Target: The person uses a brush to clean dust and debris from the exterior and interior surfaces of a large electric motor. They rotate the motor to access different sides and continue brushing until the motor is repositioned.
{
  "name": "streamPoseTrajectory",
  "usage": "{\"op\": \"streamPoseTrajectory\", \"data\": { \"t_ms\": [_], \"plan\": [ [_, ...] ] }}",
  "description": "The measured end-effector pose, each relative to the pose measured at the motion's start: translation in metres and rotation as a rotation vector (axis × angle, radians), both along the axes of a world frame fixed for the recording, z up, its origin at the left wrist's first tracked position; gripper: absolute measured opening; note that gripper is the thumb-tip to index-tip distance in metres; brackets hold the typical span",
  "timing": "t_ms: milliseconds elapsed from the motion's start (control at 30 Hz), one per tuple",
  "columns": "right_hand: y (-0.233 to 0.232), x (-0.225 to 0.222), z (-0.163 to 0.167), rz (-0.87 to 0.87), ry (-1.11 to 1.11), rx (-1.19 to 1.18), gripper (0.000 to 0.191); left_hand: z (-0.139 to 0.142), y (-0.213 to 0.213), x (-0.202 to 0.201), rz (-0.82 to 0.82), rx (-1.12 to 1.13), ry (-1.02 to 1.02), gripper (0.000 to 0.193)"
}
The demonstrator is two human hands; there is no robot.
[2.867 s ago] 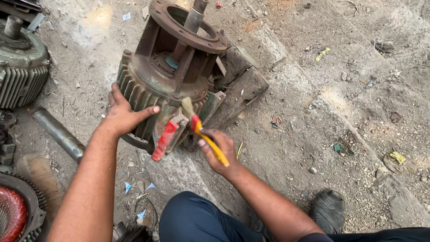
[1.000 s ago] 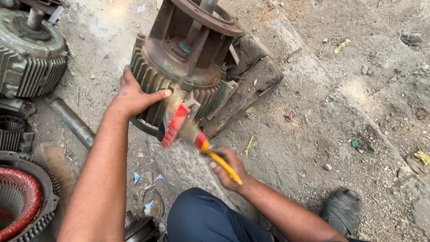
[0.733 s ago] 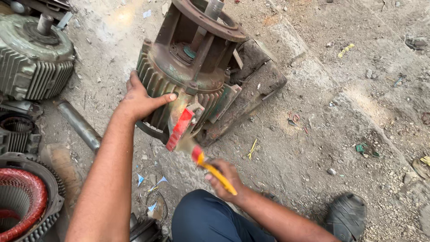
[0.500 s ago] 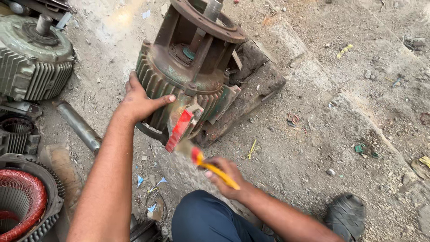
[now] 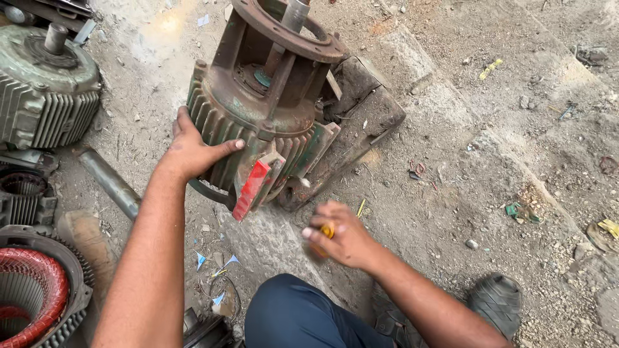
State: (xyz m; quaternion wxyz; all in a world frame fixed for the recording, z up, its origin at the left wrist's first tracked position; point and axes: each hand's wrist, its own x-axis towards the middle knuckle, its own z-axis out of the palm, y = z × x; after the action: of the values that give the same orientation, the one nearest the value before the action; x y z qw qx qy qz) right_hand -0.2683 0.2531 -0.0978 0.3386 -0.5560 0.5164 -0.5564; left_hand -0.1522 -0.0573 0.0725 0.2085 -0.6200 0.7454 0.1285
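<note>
Right hand (image 5: 340,237): fingers curled tight around a yellow-handled tool (image 5: 325,232), tip hidden.
Left hand (image 5: 193,149): fingers spread flat, bracing the motor (image 5: 258,122) at 12 o'clock.
Progress: motor housing looks assembled, red plate (image 5: 251,189) attached; dismantling barely begun.

both arms were bare to above the elbow, no sleeves, rings or watch showing. dark navy trousers (image 5: 303,316) covered the leg; a dusty dark sandal (image 5: 495,304) was worn.
</note>
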Motion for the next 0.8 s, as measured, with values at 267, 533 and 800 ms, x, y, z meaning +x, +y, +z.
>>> {"op": "streamPoseTrajectory", "data": {
  "t_ms": [267,533,800],
  "plan": [
    [-0.036,-0.010,0.032,-0.240,-0.080,0.141,0.034,-0.001,-0.001,0.003,0.001,0.000,0.006,0.161],
    [-0.068,0.050,0.050,-0.373,-0.380,0.041,0.035,-0.005,-0.002,0.010,-0.047,-0.006,0.016,0.161],
    [-0.093,0.034,0.050,-0.482,-0.268,-0.065,0.021,-0.004,0.000,0.011,-0.060,0.001,0.018,0.161]
  ]
}}
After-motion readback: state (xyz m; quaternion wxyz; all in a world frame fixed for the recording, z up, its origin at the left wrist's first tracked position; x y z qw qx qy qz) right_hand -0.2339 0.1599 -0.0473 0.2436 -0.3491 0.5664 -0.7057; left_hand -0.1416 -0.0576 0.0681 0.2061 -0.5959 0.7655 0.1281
